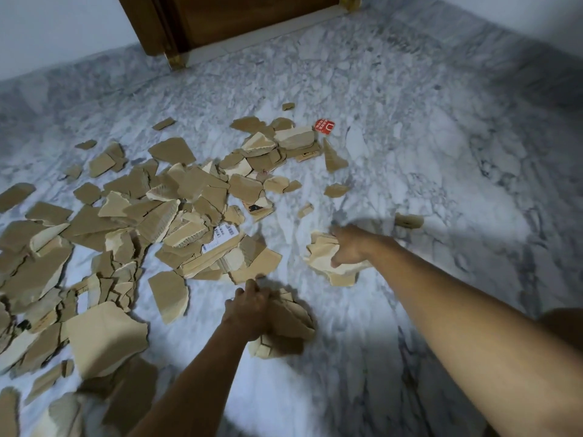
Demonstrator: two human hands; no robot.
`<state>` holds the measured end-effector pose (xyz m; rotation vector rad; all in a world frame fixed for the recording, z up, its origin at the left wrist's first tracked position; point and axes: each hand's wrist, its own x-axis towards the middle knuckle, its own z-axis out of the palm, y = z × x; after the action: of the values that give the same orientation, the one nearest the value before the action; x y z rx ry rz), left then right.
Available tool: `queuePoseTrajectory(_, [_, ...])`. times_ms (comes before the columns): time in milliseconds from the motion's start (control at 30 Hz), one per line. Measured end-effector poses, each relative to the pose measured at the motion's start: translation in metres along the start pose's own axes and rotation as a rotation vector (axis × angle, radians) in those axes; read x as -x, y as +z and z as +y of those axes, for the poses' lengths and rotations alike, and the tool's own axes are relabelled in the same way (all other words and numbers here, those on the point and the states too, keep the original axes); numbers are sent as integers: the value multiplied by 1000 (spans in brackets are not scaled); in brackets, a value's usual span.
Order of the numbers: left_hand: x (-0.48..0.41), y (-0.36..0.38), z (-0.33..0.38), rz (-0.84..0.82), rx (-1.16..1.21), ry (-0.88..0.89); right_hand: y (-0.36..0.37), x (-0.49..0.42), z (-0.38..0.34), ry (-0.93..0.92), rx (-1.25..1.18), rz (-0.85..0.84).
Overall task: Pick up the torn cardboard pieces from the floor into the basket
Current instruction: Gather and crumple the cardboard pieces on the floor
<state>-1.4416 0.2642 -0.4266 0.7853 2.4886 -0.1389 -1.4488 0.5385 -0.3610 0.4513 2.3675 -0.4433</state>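
Many torn brown cardboard pieces (176,203) lie scattered over the marble floor (410,137), mostly left and centre. My left hand (249,310) grips a bunch of cardboard pieces (290,323) low over the floor, near the bottom centre. My right hand (350,244) grips another bunch of pale cardboard pieces (325,260) further right. A single small piece (408,220) lies just beyond my right wrist. No basket is in view.
A red printed scrap (325,126) lies past the pile. A wooden door (239,17) with its frame stands at the far wall. White walls border the floor at the back and the right. A large cardboard piece (105,337) lies at the lower left.
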Motion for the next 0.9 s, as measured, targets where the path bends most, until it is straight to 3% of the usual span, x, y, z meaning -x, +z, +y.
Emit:
queuePoseTrajectory(100, [-6, 3, -2, -7, -8, -19, 40, -7, 0, 17, 21, -30])
queuePoseTrajectory(200, [-9, 5, -10, -27, 172, 27, 60, -4, -5, -12, 72, 28])
queuePoseTrajectory(333, [-4, -1, -9, -36, 284, 56, 61, 2, -1, 40, -57, 53])
queuePoseTrajectory(467, [-6, -9, -3, -144, 306, 10, 62, 10, 5, 110, -136, -2])
queuePoseTrajectory(600, [-13, -21, 6, -151, 308, 42, 39, 10, 33, 107, -241, -111])
queuePoseTrajectory(733, [-27, -43, 16, -80, 424, 77, -10, -7, 85, 168, -340, 5])
queuePoseTrajectory(900, [-44, -58, 32, -19, 387, 105, -36, -35, 142, 303, -428, 222])
